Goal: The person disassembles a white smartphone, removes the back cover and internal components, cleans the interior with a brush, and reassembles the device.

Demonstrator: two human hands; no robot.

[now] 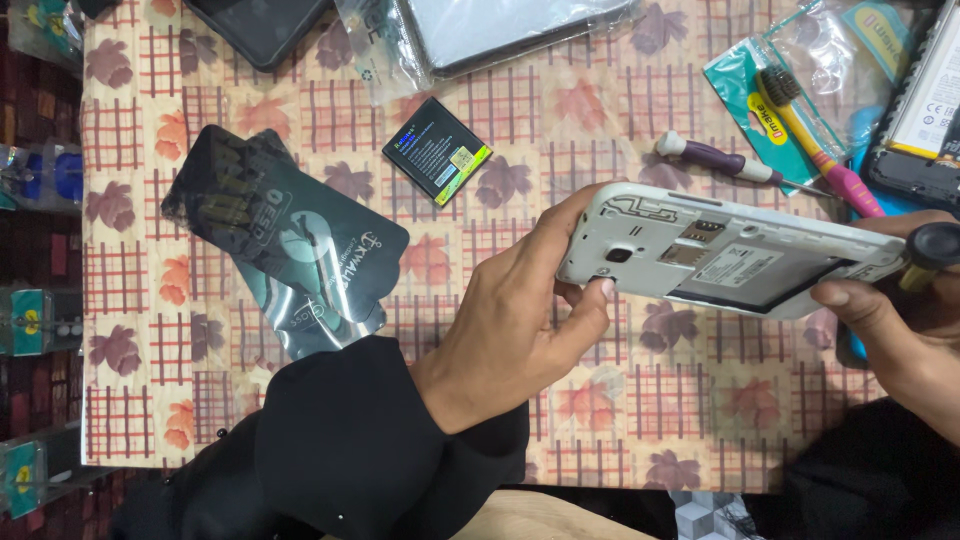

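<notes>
The person held a white phone (715,250) with its back cover off, above a surface (600,420) covered in a checked, leaf-patterned cloth. The left hand (520,320) gripped the phone's camera end, its fingers (600,292) curled closed around the edge with the thumb pressed under the frame. The right hand (890,320) supported the phone's other end, its fingers wrapped around a dark-capped, yellow-handled tool (925,255) whose tip was hidden, so whether it touched the phone could not be told. The phone's battery bay lay open and empty, with card slots bare, so the opening seemed done while any reassembly looked left to do. A loose black battery (437,150) lay on the cloth above and left of the phone, a purple-handled screwdriver (725,162) just above the phone, a yellow and pink brush (815,135) beyond that, and dark foil pouches (290,240) well to the phone's left.
</notes>
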